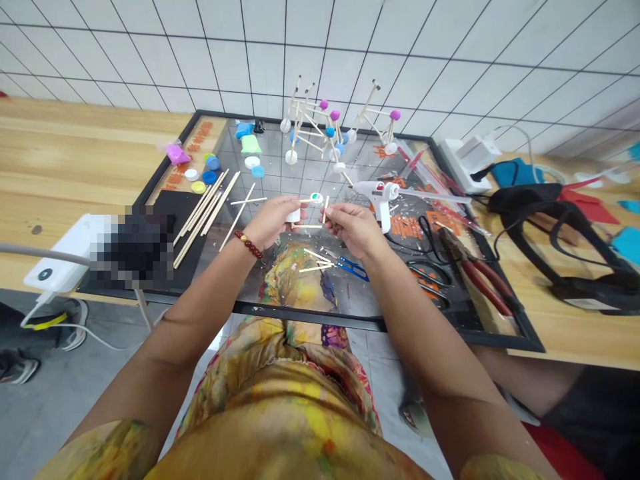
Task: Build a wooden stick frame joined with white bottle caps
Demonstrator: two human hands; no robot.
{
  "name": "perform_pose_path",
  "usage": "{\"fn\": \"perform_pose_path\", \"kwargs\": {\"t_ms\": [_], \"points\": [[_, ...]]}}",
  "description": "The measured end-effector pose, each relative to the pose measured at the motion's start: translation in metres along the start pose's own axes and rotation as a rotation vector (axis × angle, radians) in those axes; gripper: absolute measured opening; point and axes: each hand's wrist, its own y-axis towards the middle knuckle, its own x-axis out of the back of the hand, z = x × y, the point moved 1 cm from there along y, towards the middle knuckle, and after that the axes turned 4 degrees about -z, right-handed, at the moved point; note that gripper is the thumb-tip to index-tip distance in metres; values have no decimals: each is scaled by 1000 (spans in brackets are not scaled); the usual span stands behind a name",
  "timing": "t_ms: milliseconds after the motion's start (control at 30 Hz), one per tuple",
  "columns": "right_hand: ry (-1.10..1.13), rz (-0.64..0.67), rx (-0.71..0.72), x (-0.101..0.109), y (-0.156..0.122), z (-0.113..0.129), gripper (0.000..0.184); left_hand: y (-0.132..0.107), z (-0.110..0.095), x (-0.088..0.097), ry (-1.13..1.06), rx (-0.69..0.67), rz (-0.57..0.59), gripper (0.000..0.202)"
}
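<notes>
My left hand (279, 219) is closed around a small white piece, perhaps a bottle cap (293, 217), mostly hidden by the fingers. Two thin wooden sticks (309, 227) jut from this grip to the right. Between thumb and fingertips, my right hand (350, 227) pinches a short wooden stick (326, 209), held nearly upright beside the ends of the other two. Below the hands, several short stick pieces (317, 261) lie near a blue-handled cutting tool (351, 268). A white glue gun (380, 200) rests just beyond my right hand.
Stick models with coloured balls (313, 133) stand at the back. Long sticks (205, 213) and bottle caps (210, 177) lie left. Pliers (480, 273), scissors (430, 277), a power strip (463, 167) and a black headset-like frame (565, 253) are right. Another person's leg shows lower right.
</notes>
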Motion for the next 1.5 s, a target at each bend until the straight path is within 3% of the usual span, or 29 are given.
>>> {"fn": "perform_pose_path", "kwargs": {"t_ms": [100,267,367,667,1200,1500], "points": [[-4,37,-34,-2,-2,0,38,3,3,1,83,-16,-44,14],[-141,24,3,-3,0,-3,30,6,3,10,502,-263,-197,20],[-216,13,52,-4,2,-2,24,6,1,14,669,-322,-263,22],[-209,29,78,-6,4,0,15,8,1,13,358,-213,-148,20],[-190,14,20,-3,5,-3,18,11,5,14,365,-192,-77,21],[-200,66,-28,-5,1,0,17,13,9,13,410,-194,-128,15]]}}
